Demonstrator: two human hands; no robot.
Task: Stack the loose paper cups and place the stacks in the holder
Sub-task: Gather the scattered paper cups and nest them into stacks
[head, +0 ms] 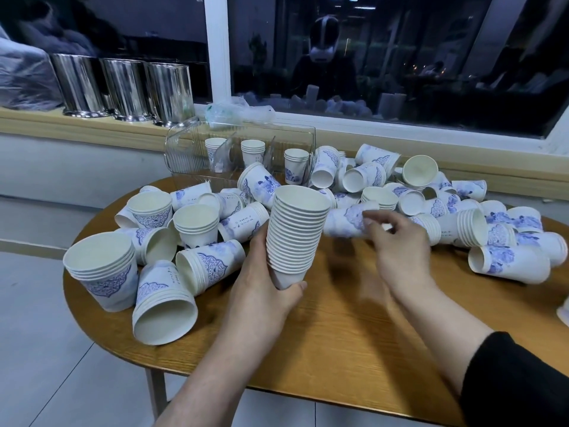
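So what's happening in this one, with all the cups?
A person is stacking white paper cups with blue print at a round wooden table. The left hand grips a tall nested stack upright, while the right hand holds a blurred single cup. The clear plastic holder behind contains three short stacks.

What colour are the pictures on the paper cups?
Blue flowery patterns on white paper cups, seen best in the head view.
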